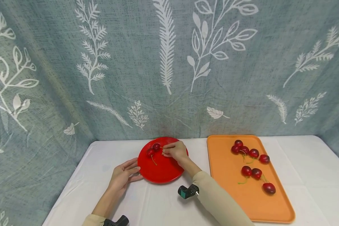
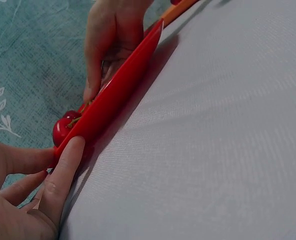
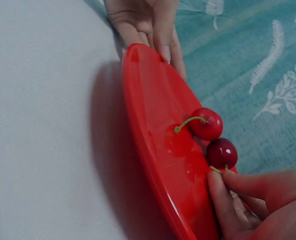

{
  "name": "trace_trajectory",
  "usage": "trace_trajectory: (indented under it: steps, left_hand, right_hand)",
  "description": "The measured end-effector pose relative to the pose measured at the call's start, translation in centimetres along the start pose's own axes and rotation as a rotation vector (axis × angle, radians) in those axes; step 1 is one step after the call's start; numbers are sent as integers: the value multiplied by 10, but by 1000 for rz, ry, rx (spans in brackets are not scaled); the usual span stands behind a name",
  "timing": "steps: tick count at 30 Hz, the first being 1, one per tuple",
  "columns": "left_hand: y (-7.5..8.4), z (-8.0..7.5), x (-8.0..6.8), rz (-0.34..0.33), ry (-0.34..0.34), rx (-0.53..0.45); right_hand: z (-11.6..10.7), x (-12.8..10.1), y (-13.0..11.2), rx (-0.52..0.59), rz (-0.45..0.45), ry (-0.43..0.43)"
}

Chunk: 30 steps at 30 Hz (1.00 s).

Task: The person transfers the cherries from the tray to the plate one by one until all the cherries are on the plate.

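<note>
Lying on the white tabletop (image 1: 299,163) beside an orange tray (image 1: 223,175), being steadied at the near rim of the red plate (image 1: 158,171) by relaxed left hand (image 1: 124,175); right hand (image 1: 175,151) pinching stem of upper cherry (image 1: 156,146) on plate

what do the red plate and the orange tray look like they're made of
The red plate looks like glossy plastic: its surface mirrors the two cherries lying on it and shows bright highlights, and its rim is thin. The orange tray looks like matte or satin plastic too, with even colour, rounded corners, a low moulded lip and little shine. Neither can be told for certain by look alone.
</note>
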<state>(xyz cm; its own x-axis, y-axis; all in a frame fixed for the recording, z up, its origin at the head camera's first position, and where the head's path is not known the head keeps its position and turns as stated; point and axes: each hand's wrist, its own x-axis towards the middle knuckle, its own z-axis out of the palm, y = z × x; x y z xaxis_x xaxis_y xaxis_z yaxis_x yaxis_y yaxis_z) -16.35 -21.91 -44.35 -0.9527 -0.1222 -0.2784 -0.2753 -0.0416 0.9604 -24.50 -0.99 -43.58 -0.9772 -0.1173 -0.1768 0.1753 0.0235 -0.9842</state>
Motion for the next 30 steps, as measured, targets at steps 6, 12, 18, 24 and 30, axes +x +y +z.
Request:
trace_trajectory:
  steps: [6,12,18,24,30]
  left_hand:
    - [0,0,1,-9,5,4]
    - [1,-1,-1,-8,0,1]
    - [3,1,-1,-8,-6,1]
    - [3,1,0,-14,7,16]
    - [1,1,1,-12,10,12]
  right_hand:
    - [2,1,1,-38,-16,17]
    - [4,1,1,-62,-17,20]
    - [2,-3,-1,-102,-36,28]
    - [2,-4,-1,-129,-44,28]
    - [-1,-6,-3,-144,-70,13]
